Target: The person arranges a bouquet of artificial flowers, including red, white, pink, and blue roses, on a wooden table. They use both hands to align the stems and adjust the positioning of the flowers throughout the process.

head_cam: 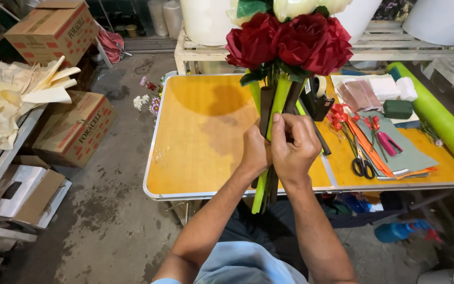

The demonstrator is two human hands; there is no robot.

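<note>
You held the bouquet [285, 42] upright over the near edge of the yellow surface [200, 137], its long axis running almost straight up and down in the head view. The red blooms pointed up and away from you, with pale flowers just above them, and the bundled stems [265, 184] pointed down toward your lap, reaching below the surface's rim. A bright green strip and dark brown strips ran along the same axis, alongside the stems.

Your left hand [255, 150] wrapped around the stems from the left, its fingers closed tight on the bundle. Your right hand [293, 144] gripped the same bundle from the right, just beside and touching the left, with the fingers curled in on the stems and the thumb pressed against the green strip.

On the surface to your right lay black-handled scissors [362, 166], sheets of grey-green and orange paper [403, 150], and a dark green foam block [398, 109]. A lime-green roll [442, 123] lay along the far right edge. Cardboard boxes [74, 129] stood on the floor to your left.
</note>
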